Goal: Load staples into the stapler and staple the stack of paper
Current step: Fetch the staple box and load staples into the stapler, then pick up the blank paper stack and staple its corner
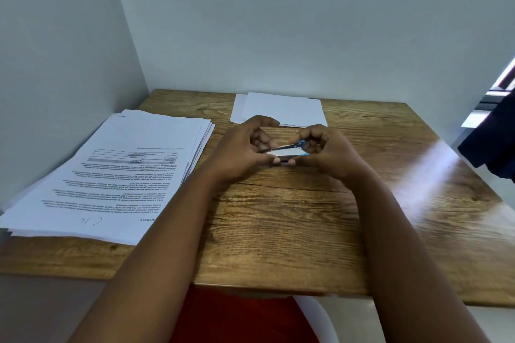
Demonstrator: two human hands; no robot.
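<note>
A small stapler [287,151] with a silver body and blue ends is held over the middle of the wooden table [278,217]. My left hand [242,149] pinches its left end between thumb and fingers. My right hand [324,149] grips its right, blue end. The stapler looks slightly parted along its length. Staples are too small to make out. A thick stack of printed paper [119,172] lies at the left of the table, text upside down to me. A thinner pile of blank white sheets [278,108] lies at the back, just beyond my hands.
Walls close off the table at the left and back. A dark blue cloth [493,142] hangs over the table's right edge. A bright streak of light [426,172] falls across the right side of the table. A red garment [237,317] shows below the front edge.
</note>
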